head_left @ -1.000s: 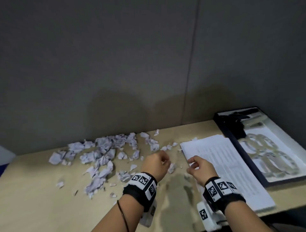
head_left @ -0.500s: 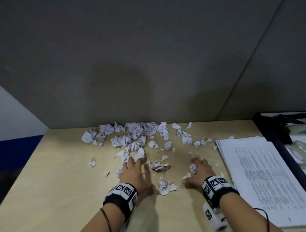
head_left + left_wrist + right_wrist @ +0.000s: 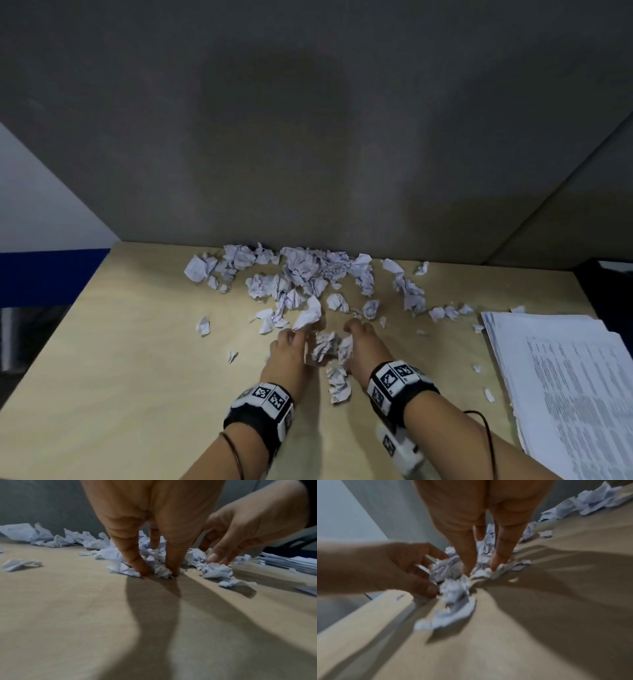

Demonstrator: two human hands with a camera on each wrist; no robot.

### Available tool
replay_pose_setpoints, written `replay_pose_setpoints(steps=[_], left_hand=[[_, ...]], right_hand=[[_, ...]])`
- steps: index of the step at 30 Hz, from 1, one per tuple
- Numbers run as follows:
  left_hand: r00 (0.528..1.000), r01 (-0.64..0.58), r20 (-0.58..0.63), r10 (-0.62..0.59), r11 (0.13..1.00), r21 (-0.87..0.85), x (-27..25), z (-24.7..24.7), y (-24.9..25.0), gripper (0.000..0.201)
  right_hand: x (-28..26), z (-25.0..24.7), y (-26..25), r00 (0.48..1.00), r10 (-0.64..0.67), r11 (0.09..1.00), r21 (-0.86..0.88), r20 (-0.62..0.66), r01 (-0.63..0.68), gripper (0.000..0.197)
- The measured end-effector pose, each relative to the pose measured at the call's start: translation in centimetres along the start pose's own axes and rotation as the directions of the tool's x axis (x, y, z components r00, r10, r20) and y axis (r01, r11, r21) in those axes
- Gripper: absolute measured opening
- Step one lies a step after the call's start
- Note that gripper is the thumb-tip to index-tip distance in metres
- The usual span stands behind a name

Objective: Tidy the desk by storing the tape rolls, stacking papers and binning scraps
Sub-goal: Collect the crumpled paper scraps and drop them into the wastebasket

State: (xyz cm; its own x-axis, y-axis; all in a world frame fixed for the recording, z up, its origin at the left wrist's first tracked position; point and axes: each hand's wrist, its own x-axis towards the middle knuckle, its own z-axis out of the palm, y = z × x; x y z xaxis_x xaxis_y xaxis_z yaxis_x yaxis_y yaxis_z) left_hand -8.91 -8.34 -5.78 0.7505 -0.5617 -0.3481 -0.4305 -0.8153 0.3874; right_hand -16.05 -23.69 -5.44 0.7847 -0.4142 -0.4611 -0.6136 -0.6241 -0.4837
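Crumpled white paper scraps (image 3: 301, 274) are strewn along the back of the wooden desk (image 3: 137, 377). A small clump of scraps (image 3: 325, 347) lies between my two hands. My left hand (image 3: 301, 337) has its fingers extended, tips down on the desk against the clump's left side. On the other side my right hand (image 3: 354, 330) presses in with straight fingers. In the left wrist view my fingertips (image 3: 142, 570) touch the desk with scraps (image 3: 159, 566) behind them. The right wrist view shows scraps (image 3: 453, 591) bunched under both hands. A stack of printed papers (image 3: 565, 377) lies at the right.
A grey partition wall (image 3: 308, 137) closes off the back of the desk. The corner of a dark tray (image 3: 609, 284) shows at the far right. Loose small scraps (image 3: 203, 325) lie to the left, and the desk's left edge (image 3: 68, 325) drops off.
My hands have moved from apart to close together, pushing scraps into a clump between them. One second ago they were raised beside the paper stack. The view has shifted left.
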Motion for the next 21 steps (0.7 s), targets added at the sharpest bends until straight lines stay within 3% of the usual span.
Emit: replay_pose_setpoints(steps=[3, 5, 7, 9, 11, 14, 18, 21], left_hand=[[0.998, -0.029, -0.064, 0.019, 0.987, -0.155, 0.9, -0.5, -0.4, 0.063], [0.989, -0.059, -0.142, 0.034, 0.982, -0.179, 0.9, -0.9, -0.4, 0.056], [0.973, -0.074, -0.230, 0.038, 0.986, -0.150, 0.5, -1.6, -0.5, 0.055], [0.977, -0.022, -0.212, -0.004, 0.993, -0.117, -0.1, -2.1, -0.5, 0.080], [0.991, 0.077, -0.102, -0.081, 0.996, -0.042, -0.6, -1.9, -0.5, 0.113], [0.988, 0.148, 0.033, -0.149, 0.988, 0.034, -1.0, -0.3, -0.4, 0.142], [0.988, 0.133, 0.066, -0.138, 0.988, 0.082, 0.0, 1.1, 0.5, 0.142], [0.993, 0.112, 0.042, -0.114, 0.993, 0.047, 1.3, 1.1, 1.3, 0.135]], right_hand=[[0.3, -0.8, -0.2, 0.996, -0.087, 0.993, 0.077, -0.020, 0.088, 0.090], [0.4, -1.8, 0.4, 0.988, -0.152, 0.988, -0.024, 0.007, 0.152, 0.106], [1.1, -3.6, 1.4, 0.991, -0.126, 0.989, -0.083, -0.052, 0.121, 0.108], [3.0, -6.0, 3.2, 0.975, -0.008, 0.999, -0.043, -0.221, -0.002, 0.095], [5.3, -8.7, 5.4, 0.927, 0.156, 0.988, 0.042, -0.341, -0.151, 0.083], [7.7, -10.3, 7.0, 0.911, 0.289, 0.957, 0.070, -0.295, -0.281, 0.076], [9.2, -7.7, 5.6, 0.985, 0.119, 0.984, -0.114, -0.127, -0.134, 0.074], [7.9, -4.1, 4.1, 0.998, -0.039, 0.977, -0.210, -0.042, 0.029, 0.061]])
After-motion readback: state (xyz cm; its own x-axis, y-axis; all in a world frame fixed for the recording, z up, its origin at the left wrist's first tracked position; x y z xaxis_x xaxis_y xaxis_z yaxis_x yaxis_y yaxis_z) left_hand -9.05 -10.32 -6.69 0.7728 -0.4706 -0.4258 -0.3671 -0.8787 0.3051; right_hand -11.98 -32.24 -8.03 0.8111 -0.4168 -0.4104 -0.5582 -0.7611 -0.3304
